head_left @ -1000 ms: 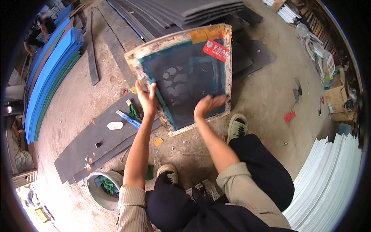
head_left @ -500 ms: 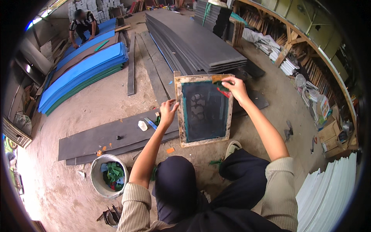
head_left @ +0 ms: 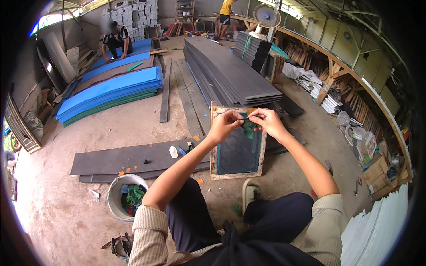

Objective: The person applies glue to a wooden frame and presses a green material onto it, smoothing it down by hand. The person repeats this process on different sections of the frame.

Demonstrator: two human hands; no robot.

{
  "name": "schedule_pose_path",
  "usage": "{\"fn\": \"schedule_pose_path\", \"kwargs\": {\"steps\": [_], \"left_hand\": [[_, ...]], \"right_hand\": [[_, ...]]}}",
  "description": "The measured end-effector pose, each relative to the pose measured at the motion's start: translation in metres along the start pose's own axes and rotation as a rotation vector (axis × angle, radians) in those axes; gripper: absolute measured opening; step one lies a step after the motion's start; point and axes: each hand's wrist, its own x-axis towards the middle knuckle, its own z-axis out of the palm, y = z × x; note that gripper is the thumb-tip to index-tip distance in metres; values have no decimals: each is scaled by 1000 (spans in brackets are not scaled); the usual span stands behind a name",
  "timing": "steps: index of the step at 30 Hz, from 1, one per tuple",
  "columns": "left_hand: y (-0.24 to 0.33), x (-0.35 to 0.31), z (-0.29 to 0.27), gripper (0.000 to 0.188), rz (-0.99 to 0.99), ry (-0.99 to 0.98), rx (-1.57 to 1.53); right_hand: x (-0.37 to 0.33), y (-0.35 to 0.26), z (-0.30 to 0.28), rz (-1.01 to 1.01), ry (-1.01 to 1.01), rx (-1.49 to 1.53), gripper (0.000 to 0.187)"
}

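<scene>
A wood-edged mesh screen (head_left: 237, 156) stands upright in front of me, its dark mesh bordered in teal. Over its upper part, my left hand (head_left: 225, 125) and my right hand (head_left: 269, 122) meet, fingertips pinched close together. Between them hangs a small dark green scrap of cloth (head_left: 250, 128), gripped by both. My hands and the cloth cover the upper mesh, and the pale shapes on it are hard to make out.
Behind the screen lies a stack of dark grey sheets (head_left: 230, 71). A bucket of cloth scraps (head_left: 113, 195) stands at left, near a white bottle (head_left: 173, 152) on grey strips. Blue sheets (head_left: 111, 91) lie farther left, where a person (head_left: 117, 42) crouches. Another person (head_left: 225, 17) stands far back.
My left hand has left the screen's left edge and come over to the green cloth. My right hand has shifted slightly inward with it. The view has tilted up.
</scene>
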Motion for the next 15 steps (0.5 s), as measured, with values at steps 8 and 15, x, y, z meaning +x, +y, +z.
{"fn": "schedule_pose_path", "kwargs": {"steps": [8,15], "left_hand": [[-68,-11,-8,20,-205,-5,85],[-103,-24,-45,21,-486,187,18]], "right_hand": [[21,103,35,121,133,157,21],[65,153,84,-269,189,-130,16]]}}
